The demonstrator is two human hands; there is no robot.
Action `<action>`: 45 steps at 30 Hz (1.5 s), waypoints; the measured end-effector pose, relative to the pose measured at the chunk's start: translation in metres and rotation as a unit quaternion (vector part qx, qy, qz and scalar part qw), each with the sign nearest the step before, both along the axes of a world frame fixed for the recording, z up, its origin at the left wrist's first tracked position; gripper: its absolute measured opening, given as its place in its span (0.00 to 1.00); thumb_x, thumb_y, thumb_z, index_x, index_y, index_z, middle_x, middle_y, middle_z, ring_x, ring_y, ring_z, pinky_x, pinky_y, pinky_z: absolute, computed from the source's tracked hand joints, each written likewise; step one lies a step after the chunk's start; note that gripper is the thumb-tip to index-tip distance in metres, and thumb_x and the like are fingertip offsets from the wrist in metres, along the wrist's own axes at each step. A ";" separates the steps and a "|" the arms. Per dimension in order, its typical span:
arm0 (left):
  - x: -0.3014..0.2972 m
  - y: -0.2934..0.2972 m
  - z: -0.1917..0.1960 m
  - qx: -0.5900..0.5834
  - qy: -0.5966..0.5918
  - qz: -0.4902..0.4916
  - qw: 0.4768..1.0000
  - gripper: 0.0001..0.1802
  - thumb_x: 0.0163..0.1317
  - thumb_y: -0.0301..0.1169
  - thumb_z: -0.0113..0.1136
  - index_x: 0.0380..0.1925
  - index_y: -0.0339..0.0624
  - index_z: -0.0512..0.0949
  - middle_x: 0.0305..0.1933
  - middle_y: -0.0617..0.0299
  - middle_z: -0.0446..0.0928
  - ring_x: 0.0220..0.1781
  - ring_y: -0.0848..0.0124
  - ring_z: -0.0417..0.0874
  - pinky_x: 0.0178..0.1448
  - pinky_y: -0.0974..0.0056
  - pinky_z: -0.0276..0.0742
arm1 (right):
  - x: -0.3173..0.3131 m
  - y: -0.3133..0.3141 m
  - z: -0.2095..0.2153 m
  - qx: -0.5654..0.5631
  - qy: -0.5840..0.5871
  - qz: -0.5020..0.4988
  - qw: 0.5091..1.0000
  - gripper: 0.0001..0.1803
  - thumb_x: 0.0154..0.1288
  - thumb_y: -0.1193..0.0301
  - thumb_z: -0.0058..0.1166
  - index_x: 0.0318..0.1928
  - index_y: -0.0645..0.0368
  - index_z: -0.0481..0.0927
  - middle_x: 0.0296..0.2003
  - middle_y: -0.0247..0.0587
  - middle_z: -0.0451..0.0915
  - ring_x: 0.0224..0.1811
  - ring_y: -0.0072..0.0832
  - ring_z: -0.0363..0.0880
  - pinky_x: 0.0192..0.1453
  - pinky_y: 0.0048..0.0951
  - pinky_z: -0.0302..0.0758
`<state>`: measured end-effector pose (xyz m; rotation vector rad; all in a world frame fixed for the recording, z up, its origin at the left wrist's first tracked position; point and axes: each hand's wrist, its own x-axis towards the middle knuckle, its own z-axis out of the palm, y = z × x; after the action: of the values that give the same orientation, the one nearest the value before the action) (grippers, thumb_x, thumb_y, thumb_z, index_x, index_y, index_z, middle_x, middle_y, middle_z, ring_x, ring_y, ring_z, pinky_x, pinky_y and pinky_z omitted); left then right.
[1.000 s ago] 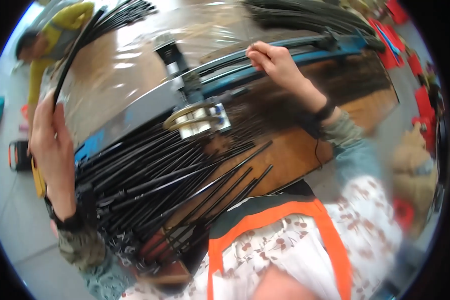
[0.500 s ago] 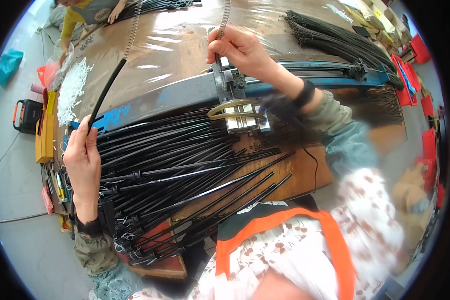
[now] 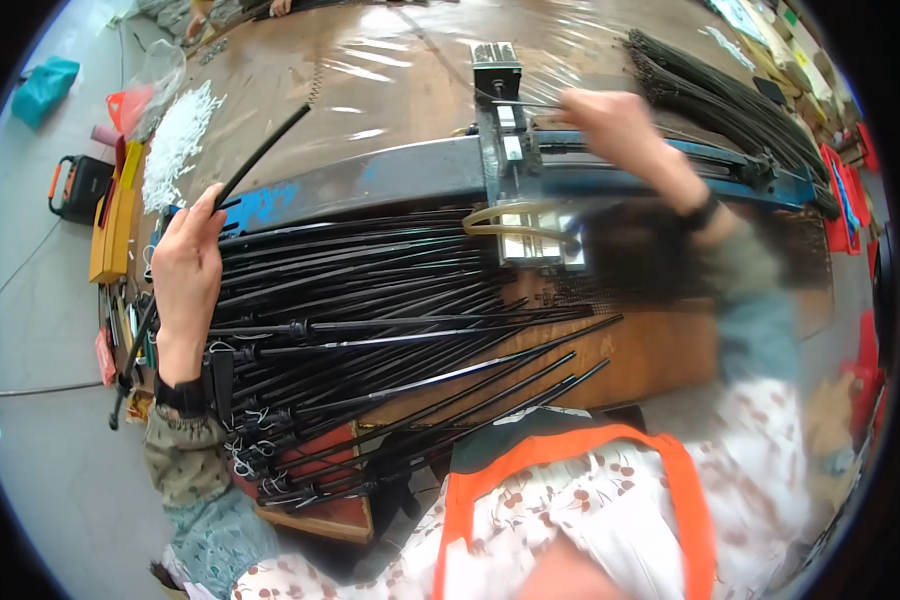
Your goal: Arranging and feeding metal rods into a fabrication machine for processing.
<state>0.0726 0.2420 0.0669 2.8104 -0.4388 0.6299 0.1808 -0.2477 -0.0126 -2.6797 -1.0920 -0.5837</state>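
Left of the machine (image 3: pixel 511 150), the left hand (image 3: pixel 185 270) grips a tube (image 3: pixel 265 150) toward open surface (image 3: pixel 390 100); the blurred right hand's (image 3: pixel 618 130) grip is unclear.

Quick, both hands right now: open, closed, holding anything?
Left hand: closed around a black rod.
Right hand: blurred, at the end of a thin dark strand; whether it grips the strand cannot be told.

Machine (image 3: pixel 500 75) stands between my left hand (image 3: pixel 188 265) and right hand (image 3: pixel 615 130); rods (image 3: pixel 360 270) crowd near side; room over table (image 3: pixel 410 75) beyond rail (image 3: pixel 390 172).
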 end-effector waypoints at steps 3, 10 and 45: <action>0.012 -0.002 -0.010 0.018 0.045 -0.022 0.999 0.19 0.67 0.26 0.59 0.58 0.50 0.79 0.38 0.49 0.80 0.38 0.48 0.82 0.41 0.55 0.77 | -0.024 -0.117 -0.004 -0.029 -0.064 -0.074 0.995 0.10 0.55 0.80 0.61 0.38 0.56 0.81 0.33 0.43 0.83 0.39 0.42 0.81 0.43 0.41 0.76; 0.088 -0.147 -0.064 0.019 0.007 -0.240 0.971 0.07 0.68 0.32 0.59 0.43 0.43 0.79 0.33 0.53 0.79 0.36 0.53 0.83 0.39 0.53 0.80 | -0.061 -0.184 0.011 -0.034 -0.075 -0.186 0.979 0.07 0.69 0.73 0.48 0.38 0.61 0.79 0.34 0.50 0.79 0.43 0.47 0.77 0.51 0.45 0.71; 0.092 -0.183 -0.084 0.024 0.134 -0.132 0.982 0.12 0.72 0.40 0.54 0.34 0.44 0.74 0.30 0.47 0.80 0.38 0.44 0.82 0.40 0.45 0.75 | -0.143 -0.053 -0.021 0.089 -0.024 -0.081 0.992 0.16 0.61 0.74 0.63 0.51 0.58 0.82 0.42 0.36 0.85 0.48 0.36 0.81 0.54 0.39 0.66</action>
<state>0.1646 0.0590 -0.0167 2.7572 -0.7628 0.1842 0.0378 -0.3010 -0.0340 -2.6256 -0.7958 -0.7408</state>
